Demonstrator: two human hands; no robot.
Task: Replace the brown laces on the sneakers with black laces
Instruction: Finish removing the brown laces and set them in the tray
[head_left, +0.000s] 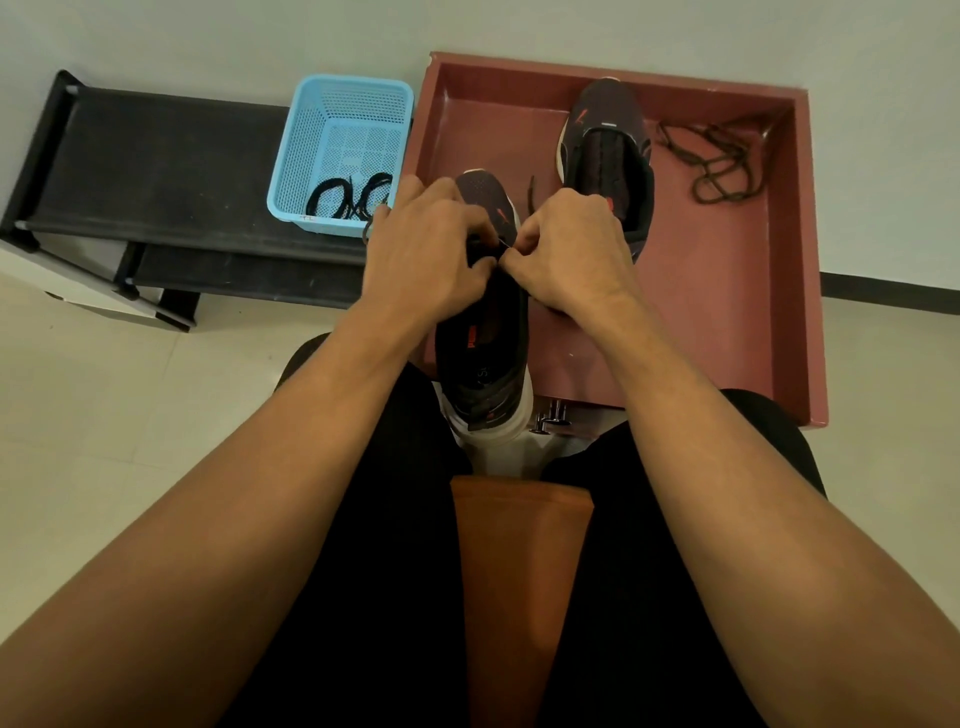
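- Sneakers first: the near sneaker (483, 332) stands heel-down between the person's knees in the middle of the frame. The far sneaker (608, 135) lies in the red tray (727, 312) at upper right, its eyelets apparently bare.
- Both hands meet over the near sneaker's throat. The right hand (566, 249) pinches a thin dark lace (531, 195) between thumb and forefinger. The left hand (421, 249) has its fingers curled in against the same crossing and seems to pinch it too, though its fingertips are partly hidden.
- A loose brown lace (722, 166) lies in a tangle in the tray's right part, well apart from the hands.
- Black laces (348, 200) sit coiled in the blue basket (353, 85) on the black rack (156, 166) at upper left.
- Judged step: working a lace through the near sneaker's eyelets. I cannot tell its colour for sure, so this could be unthreading or rethreading.
- The next move calls for a firm pinch on the lace tip, a straight pull through the eyelet, and the shoe kept steady.
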